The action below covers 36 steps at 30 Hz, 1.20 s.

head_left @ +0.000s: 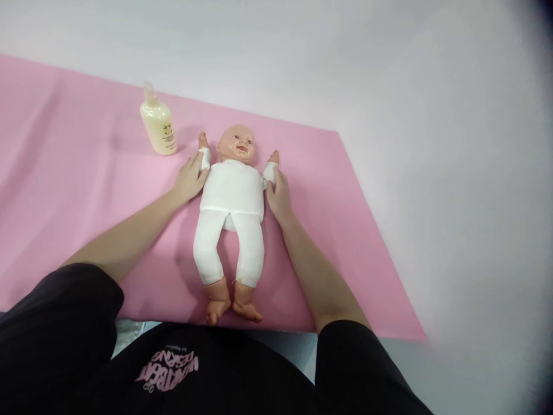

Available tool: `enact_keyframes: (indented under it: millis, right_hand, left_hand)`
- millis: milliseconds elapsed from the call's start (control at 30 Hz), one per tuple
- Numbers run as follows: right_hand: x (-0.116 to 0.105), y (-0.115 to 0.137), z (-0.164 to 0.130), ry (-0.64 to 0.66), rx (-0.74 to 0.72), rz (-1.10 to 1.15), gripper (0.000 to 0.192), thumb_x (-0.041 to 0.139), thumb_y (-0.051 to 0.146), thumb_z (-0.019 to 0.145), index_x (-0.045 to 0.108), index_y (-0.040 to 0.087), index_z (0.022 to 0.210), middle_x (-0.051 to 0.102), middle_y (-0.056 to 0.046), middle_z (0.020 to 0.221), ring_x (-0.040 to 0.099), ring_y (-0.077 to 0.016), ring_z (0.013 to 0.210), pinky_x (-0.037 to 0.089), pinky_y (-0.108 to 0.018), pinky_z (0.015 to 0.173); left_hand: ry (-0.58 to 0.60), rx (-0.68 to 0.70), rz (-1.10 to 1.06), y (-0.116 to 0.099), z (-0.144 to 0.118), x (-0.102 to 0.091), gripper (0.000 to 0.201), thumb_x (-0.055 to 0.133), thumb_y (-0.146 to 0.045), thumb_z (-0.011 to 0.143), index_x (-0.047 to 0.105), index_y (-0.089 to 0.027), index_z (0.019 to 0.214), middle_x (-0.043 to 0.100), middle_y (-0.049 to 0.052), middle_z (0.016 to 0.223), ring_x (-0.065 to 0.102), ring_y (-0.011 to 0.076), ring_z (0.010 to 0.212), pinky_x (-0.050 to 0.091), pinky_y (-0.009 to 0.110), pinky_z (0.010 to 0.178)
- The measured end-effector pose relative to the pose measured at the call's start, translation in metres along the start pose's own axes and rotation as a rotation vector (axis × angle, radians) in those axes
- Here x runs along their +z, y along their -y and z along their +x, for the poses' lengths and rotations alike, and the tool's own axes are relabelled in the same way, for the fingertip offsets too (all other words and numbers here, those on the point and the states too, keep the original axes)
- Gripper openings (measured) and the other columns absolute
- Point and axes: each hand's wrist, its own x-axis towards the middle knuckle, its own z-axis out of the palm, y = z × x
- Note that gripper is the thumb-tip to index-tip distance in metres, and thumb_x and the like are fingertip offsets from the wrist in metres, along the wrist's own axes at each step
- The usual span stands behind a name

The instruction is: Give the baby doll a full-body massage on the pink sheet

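While both arms reach forward, the doll (232, 193) lies face up on the pink sheet (64, 190), near its front edge and roughly in line with the person's body; its head is at the far end, its bare feet at the near end close to the sheet's edge; long axis runs almost straight away from the camera, feet tipped slightly to the viewer's left. Left hand (190, 180) sits at the doll's arm on the viewer's left, fingers loosely extended and laid against the white sleeve at the shoulder, thumb side toward the torso; not clenched; whether the fingers wrap under the arm cannot be told. Right hand (280, 193) mirrors it on the other side, fingertips touching the sleeve just below the small raised doll hand; fingers relaxed and slightly curled, resting rather than gripping so far as shows. Both doll arms angle up and outward, so each sleeve lies directly ahead of the fingers on its own side; torso between the two hands; neither hand clearly nearer, both in contact at shoulder height. Legs in white trousers splay slightly, untouched. Lotion bottle (158, 124) stands upright on the sheet beyond and left of the left hand, near the doll's head but apart from it; left hand is the closer one to it. Pale surface (432, 144) surrounds the sheet.
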Motion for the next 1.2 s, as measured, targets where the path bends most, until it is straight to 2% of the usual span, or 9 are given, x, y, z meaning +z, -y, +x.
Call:
enact_keyframes:
  millis: [233, 367, 533, 700, 767, 833, 933, 1033, 1200]
  right_hand:
    - [0.001, 0.004, 0.001, 0.007, 0.108, -0.006, 0.073, 0.046, 0.059, 0.102, 0.045, 0.013, 0.159, 0.059, -0.025, 0.154, 0.057, -0.0340, 0.145, 0.040, -0.061, 0.127]
    - [0.000, 0.006, -0.001, 0.035, 0.111, 0.051, 0.077, 0.048, 0.062, 0.101, 0.038, 0.016, 0.162, 0.052, -0.022, 0.164, 0.052, -0.0320, 0.152, 0.038, -0.059, 0.129]
    - [-0.001, 0.007, -0.003, 0.004, 0.103, 0.182, 0.085, 0.060, 0.067, 0.094, 0.035, 0.021, 0.161, 0.042, -0.020, 0.170, 0.045, -0.0315, 0.157, 0.039, -0.059, 0.128]
    - [-0.003, 0.012, -0.004, -0.072, -0.025, 0.322, 0.098, 0.068, 0.065, 0.088, 0.017, 0.028, 0.164, 0.048, -0.019, 0.158, 0.056, -0.0307, 0.142, 0.051, -0.056, 0.117]
    - [-0.003, 0.016, -0.005, -0.109, -0.090, 0.334, 0.100, 0.073, 0.061, 0.086, 0.017, 0.030, 0.163, 0.053, -0.016, 0.146, 0.059, -0.0295, 0.134, 0.050, -0.055, 0.117]
    - [-0.004, 0.022, -0.006, -0.131, -0.177, 0.310, 0.090, 0.078, 0.055, 0.083, 0.031, 0.030, 0.155, 0.056, -0.012, 0.133, 0.061, -0.0287, 0.125, 0.049, -0.054, 0.116]
    - [-0.006, 0.033, -0.010, -0.076, -0.361, 0.223, 0.054, 0.081, 0.048, 0.080, 0.056, 0.029, 0.125, 0.060, -0.008, 0.118, 0.061, -0.0298, 0.115, 0.051, -0.054, 0.110]
    - [-0.008, 0.044, -0.012, 0.014, -0.491, 0.173, 0.034, 0.080, 0.044, 0.080, 0.062, 0.028, 0.104, 0.063, -0.007, 0.108, 0.063, -0.0313, 0.109, 0.051, -0.056, 0.105]
    - [-0.011, 0.050, -0.013, 0.048, -0.520, 0.152, 0.027, 0.075, 0.044, 0.084, 0.061, 0.027, 0.100, 0.067, -0.006, 0.102, 0.065, -0.0318, 0.106, 0.052, -0.055, 0.101]
  left_hand:
    - [-0.030, -0.051, 0.103, 0.005, 0.001, 0.002, 0.082, 0.037, -0.075, 0.101, 0.055, -0.015, 0.154, 0.069, 0.024, 0.140, 0.058, 0.0460, 0.139, 0.036, 0.072, 0.119]
    - [0.005, -0.057, 0.129, 0.000, 0.000, -0.002, 0.086, 0.043, -0.074, 0.099, 0.048, -0.013, 0.160, 0.065, 0.025, 0.147, 0.060, 0.0468, 0.136, 0.037, 0.070, 0.120]
    - [-0.025, 0.003, -0.061, 0.001, -0.003, -0.004, 0.091, 0.050, -0.078, 0.098, 0.034, -0.020, 0.166, 0.059, 0.021, 0.154, 0.062, 0.0404, 0.137, 0.044, 0.058, 0.121]
    - [-0.104, 0.106, -0.178, -0.006, -0.004, -0.004, 0.105, 0.059, -0.079, 0.093, 0.020, -0.019, 0.169, 0.054, 0.023, 0.157, 0.060, 0.0357, 0.139, 0.047, 0.051, 0.119]
    - [-0.122, 0.193, -0.220, -0.012, -0.005, -0.006, 0.110, 0.067, -0.079, 0.087, 0.023, -0.018, 0.168, 0.057, 0.022, 0.152, 0.063, 0.0345, 0.134, 0.050, 0.049, 0.115]
    - [-0.094, 0.310, -0.236, -0.018, -0.008, -0.011, 0.102, 0.072, -0.078, 0.083, 0.040, -0.017, 0.159, 0.063, 0.020, 0.144, 0.065, 0.0342, 0.130, 0.051, 0.048, 0.112]
    - [0.021, 0.463, -0.184, -0.027, -0.012, -0.016, 0.073, 0.074, -0.073, 0.081, 0.066, -0.018, 0.127, 0.074, 0.016, 0.123, 0.070, 0.0329, 0.116, 0.052, 0.049, 0.108]
    - [0.069, 0.526, -0.132, -0.032, -0.013, -0.018, 0.059, 0.077, -0.070, 0.079, 0.071, -0.020, 0.110, 0.078, 0.013, 0.111, 0.072, 0.0307, 0.105, 0.052, 0.048, 0.103]
    - [0.052, 0.558, -0.108, -0.032, -0.012, -0.016, 0.054, 0.076, -0.066, 0.081, 0.070, -0.021, 0.109, 0.078, 0.012, 0.110, 0.073, 0.0289, 0.103, 0.053, 0.045, 0.100]
